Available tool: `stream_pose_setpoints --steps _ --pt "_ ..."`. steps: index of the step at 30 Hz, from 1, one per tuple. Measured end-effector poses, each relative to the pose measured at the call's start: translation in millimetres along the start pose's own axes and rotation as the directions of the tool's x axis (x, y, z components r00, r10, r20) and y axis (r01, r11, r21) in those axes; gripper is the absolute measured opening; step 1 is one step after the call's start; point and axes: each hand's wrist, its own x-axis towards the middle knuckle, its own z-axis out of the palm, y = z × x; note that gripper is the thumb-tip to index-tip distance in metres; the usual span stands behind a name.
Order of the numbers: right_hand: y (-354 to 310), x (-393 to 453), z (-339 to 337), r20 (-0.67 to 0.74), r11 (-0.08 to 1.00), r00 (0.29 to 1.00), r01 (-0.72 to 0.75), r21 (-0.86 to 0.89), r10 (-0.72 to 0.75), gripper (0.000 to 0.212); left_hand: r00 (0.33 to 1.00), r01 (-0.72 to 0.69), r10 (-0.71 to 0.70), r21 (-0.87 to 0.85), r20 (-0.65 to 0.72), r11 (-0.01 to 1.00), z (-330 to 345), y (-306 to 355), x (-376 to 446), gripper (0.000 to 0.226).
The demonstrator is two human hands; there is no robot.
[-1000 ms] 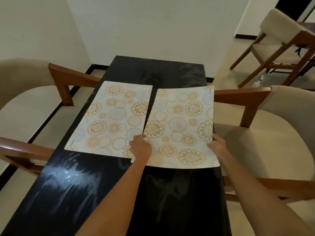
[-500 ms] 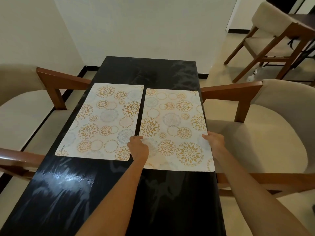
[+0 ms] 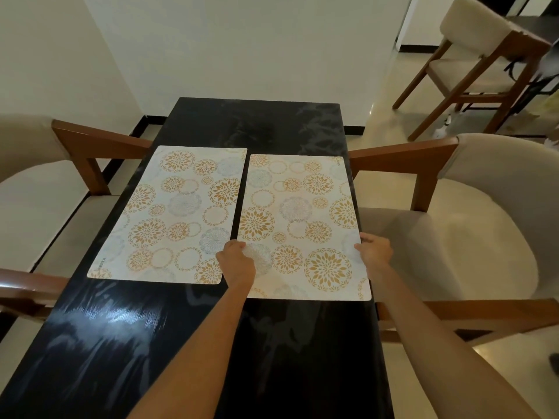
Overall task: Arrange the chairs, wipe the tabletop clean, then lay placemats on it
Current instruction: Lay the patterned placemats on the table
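Both hands, left (image 3: 237,261) and right (image 3: 374,249), pinch right mat (image 3: 302,225); overhanging counter (image 3: 272,358) edge, it could slip off.

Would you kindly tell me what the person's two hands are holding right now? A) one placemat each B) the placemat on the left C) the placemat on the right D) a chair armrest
C: the left hand and the right hand grip opposite side edges of the right placemat; the left placemat lies untouched.
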Motion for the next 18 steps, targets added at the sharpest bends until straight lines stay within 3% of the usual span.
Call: stream_pose_setpoints --steps 10,18 --pt "14.1 11.0 -6.0 -0.021 1.0 1.0 -0.019 0.02 0.02 0.026 1.0 0.017 -0.016 -0.061 0.025 0.998 5.3 -8.0 9.8 0.053" --pt "11.7 13.1 0.0 -0.086 0.998 0.996 -0.016 -0.069 0.01 0.023 0.998 -0.007 0.016 -0.166 0.056 0.986 11.5 -20.9 18.0 0.054"
